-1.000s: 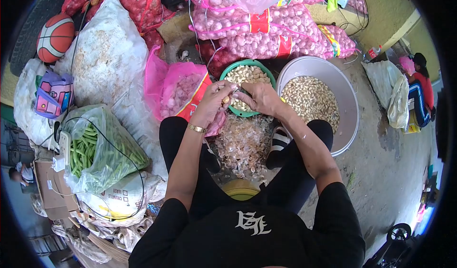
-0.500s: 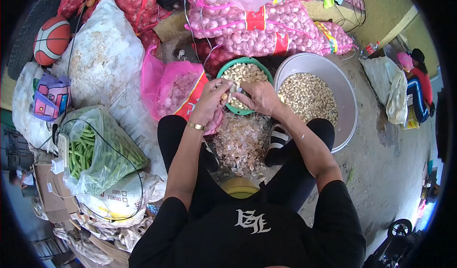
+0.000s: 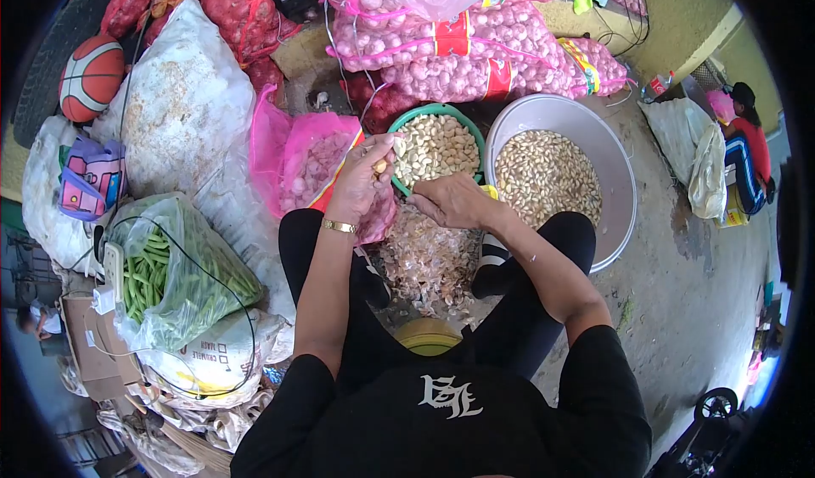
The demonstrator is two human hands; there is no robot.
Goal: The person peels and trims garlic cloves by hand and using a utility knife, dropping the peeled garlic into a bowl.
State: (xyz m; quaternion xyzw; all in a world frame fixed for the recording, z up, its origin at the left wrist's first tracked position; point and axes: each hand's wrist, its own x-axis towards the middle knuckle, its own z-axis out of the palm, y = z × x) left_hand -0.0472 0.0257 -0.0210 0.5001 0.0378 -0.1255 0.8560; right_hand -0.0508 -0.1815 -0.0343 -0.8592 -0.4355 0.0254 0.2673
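Note:
My left hand is closed around garlic cloves, at the left rim of a green basin that holds garlic cloves. My right hand is closed at the basin's lower edge; a yellow piece shows beside it, and whatever its fingers grip is hidden. Below both hands lies a heap of garlic skins between my feet. An open pink net bag of garlic is left of my left hand. The large grey tub at the right holds many cloves in liquid.
Stacked pink net sacks of garlic stand behind the basin. Left are a white sack, a clear bag of green beans, a cable and a basketball. A person in red sits at the far right.
My hands have moved apart. The left went slightly left, and the right came down and toward me, off the basin's middle, uncovering more of the cloves there.

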